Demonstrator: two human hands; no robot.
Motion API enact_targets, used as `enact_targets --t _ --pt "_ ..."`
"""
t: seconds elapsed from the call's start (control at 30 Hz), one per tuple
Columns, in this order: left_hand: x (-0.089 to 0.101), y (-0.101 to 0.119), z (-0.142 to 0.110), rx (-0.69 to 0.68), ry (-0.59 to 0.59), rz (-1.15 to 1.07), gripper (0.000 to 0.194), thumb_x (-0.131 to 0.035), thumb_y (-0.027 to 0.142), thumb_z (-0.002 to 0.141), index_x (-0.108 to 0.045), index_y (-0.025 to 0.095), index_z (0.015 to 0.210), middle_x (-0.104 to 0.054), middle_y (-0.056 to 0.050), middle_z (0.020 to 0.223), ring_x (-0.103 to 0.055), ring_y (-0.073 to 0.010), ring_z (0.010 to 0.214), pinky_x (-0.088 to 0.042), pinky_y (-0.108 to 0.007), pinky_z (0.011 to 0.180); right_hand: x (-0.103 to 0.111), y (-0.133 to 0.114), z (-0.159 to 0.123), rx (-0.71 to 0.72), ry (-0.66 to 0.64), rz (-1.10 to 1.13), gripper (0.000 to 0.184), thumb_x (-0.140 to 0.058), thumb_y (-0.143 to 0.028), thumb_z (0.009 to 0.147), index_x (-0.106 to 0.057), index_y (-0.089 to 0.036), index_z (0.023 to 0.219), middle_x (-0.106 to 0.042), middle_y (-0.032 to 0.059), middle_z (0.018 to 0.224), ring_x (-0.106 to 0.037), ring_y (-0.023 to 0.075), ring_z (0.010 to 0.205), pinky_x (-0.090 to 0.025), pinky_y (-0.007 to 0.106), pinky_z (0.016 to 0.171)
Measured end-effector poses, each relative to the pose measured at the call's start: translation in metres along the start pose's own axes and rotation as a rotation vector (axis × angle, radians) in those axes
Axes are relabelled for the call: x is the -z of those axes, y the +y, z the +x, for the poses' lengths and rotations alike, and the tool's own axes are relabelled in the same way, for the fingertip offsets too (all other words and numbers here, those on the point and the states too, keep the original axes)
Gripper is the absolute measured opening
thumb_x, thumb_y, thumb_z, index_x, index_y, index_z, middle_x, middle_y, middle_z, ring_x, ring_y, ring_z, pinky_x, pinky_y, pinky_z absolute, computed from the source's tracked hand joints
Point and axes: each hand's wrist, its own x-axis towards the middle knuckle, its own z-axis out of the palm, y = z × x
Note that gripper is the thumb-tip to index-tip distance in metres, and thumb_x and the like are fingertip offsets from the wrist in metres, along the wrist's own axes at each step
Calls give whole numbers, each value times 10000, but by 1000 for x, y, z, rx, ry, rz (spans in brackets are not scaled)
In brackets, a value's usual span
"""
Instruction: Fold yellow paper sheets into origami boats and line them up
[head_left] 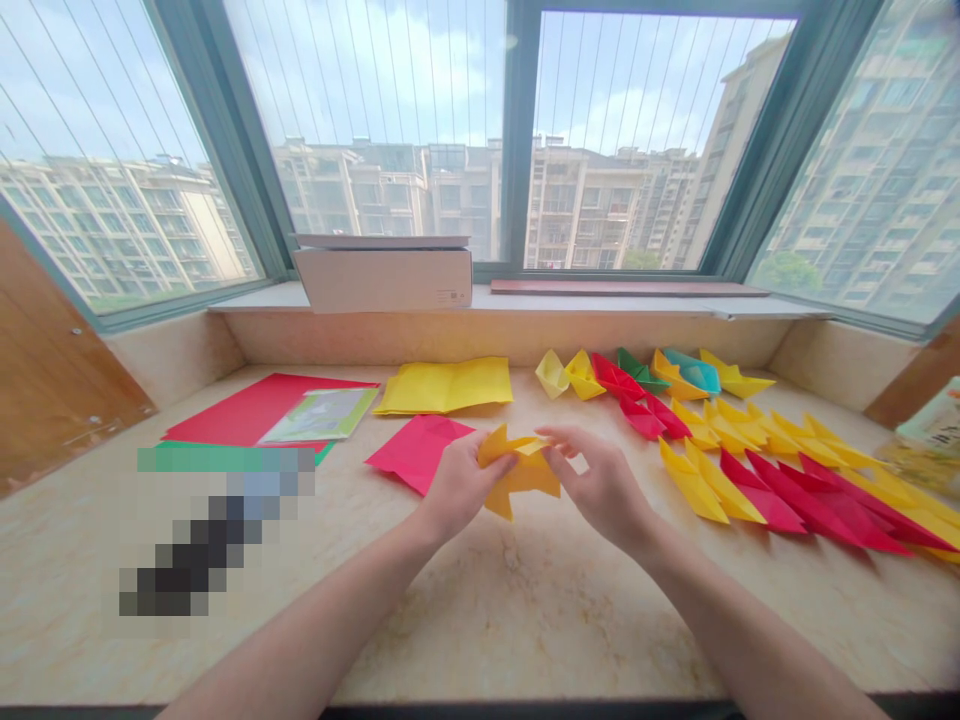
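A partly folded piece of yellow paper [525,472] is held up above the counter, between both hands. My left hand [459,482] grips its left side, thumb in front. At its upper right, my right hand [596,478] pinches the edge between thumb and fingers. Pointed flaps hang from the paper's lower side. Behind my left hand lies a pink sheet [417,450], partly hidden by the hand. Farther back is a creased yellow sheet [450,385]. To the right stand rows of folded paper boats, among them yellow boats [694,482] and red boats [825,500].
Red sheets [247,405] with a clear packet [322,415] on them lie at the left, over green paper. A pixelated dark object [195,550] is nearer me. A white box [382,278] rests on the windowsill. A container [934,430] stands at the right edge.
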Motion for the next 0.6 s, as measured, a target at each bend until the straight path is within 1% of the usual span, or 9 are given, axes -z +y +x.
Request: enact_targets --t 0.07,0.13,0.23,0.37,0.5,0.6 --pt "2 2 0 6 39 40 317 -733 426 767 -696 146 911 -710 -48 819 -657 -195 734 -485 -251 621 1 5 0 33 -4 -24 216 -533 -253 917 -688 -236 1067 -745 54 1005 -688 201 797 -551 322 690" --pt "2 3 -1 8 47 41 326 -728 437 771 -690 147 915 -710 -47 823 -659 -196 735 -489 -253 619 1 10 0 50 -8 -48 224 -523 -208 905 -694 -239 1046 -745 50 999 -691 206 810 -554 336 719" --pt "0 5 -2 9 7 -3 350 -704 457 793 -679 144 947 -710 -48 838 -663 -194 742 -492 -250 618 2 16 1 59 -1 -75 257 -523 -164 878 -701 -243 1045 -746 45 979 -690 208 808 -555 350 751" --pt "-1 5 -3 7 -28 -26 365 -679 467 818 -675 140 980 -716 -57 883 -670 -201 778 -503 -255 648 3 17 2 62 -20 -81 314 -551 -146 859 -700 -244 1116 -744 45 932 -682 209 785 -550 354 747" --pt "-2 2 -3 11 -41 -61 368 -655 476 841 -663 149 1009 -723 -72 953 -681 -214 840 -521 -265 696 4 15 4 100 -87 -84 296 -531 -102 866 -735 -250 1022 -733 41 883 -678 213 813 -528 336 734" --pt "-2 -1 -2 40 -43 -116 409 -651 487 844 -626 145 1067 -724 -88 978 -691 -214 844 -531 -273 698 5 16 4 93 -84 -114 273 -537 -97 875 -742 -242 982 -735 46 887 -676 220 828 -515 343 754"
